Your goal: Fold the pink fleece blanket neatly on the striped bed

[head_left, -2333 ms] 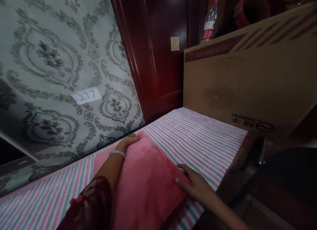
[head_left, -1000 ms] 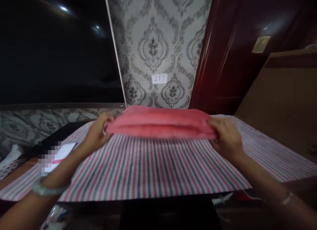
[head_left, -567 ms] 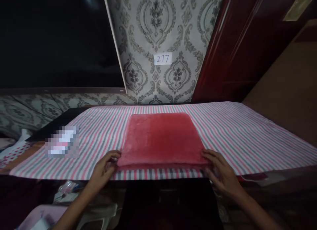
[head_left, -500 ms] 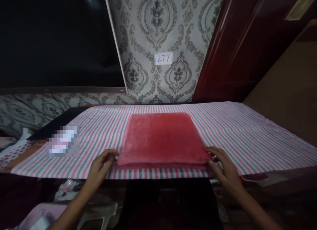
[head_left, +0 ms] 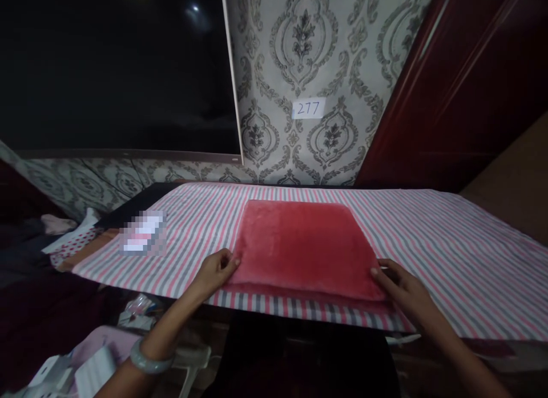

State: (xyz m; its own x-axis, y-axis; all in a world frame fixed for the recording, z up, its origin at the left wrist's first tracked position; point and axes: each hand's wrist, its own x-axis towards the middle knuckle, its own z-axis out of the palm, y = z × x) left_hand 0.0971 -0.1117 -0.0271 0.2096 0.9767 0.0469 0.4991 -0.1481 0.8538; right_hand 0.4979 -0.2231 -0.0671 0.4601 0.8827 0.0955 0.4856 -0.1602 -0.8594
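Two bare hands are at the near corners of a folded red plush cloth (head_left: pixel 306 246), which lies flat on a cloth with pink, grey and white stripes (head_left: pixel 436 261) that covers the table. The folded cloth sits in the middle of the striped cover, with its near edge close to the front edge of the table and its far edge short of the wall.

The left hand (head_left: pixel 214 271) is at the near left corner. Its fingers are curled and close together, and the fingertips touch the edge of the red cloth; I cannot tell if they pinch the layers or only press against them. A pale green bangle (head_left: pixel 150 361) is on the left wrist. The right hand (head_left: pixel 406 292) is at the near right corner. Its fingers are bent and slightly apart, the thumb lies at the top of the corner, and the other fingers are beside or under the edge; a firm grip cannot be seen.

On the left part of the striped cover there is a small blurred flat object (head_left: pixel 143 232). Behind the table is a wall with grey damask wallpaper (head_left: pixel 299 49), and on it a small white label with the number 277 (head_left: pixel 309 108). A large dark screen (head_left: pixel 115 72) is at the left of the wall, and a dark red wooden panel (head_left: pixel 462 84) is at the right.
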